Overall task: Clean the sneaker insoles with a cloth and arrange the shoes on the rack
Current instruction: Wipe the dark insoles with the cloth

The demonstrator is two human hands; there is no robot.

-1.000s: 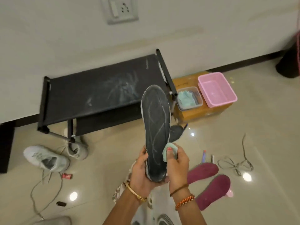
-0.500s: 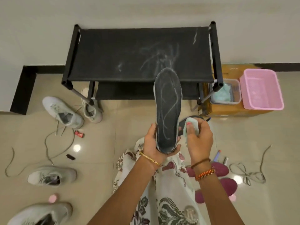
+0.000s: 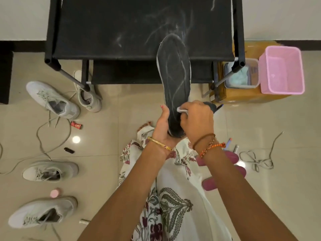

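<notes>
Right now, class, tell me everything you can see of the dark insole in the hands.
The insole is dark grey, long and foot-shaped, with a pale rim and whitish streaks along its face. It looks like fabric-topped foam. It is held above the floor, toe pointing away toward the rack. The left hand grips its heel end from below; the right hand presses a pale cloth against its right edge.

Home interior: tiled floor, fabric shoe rack, scattered sneakers.
</notes>
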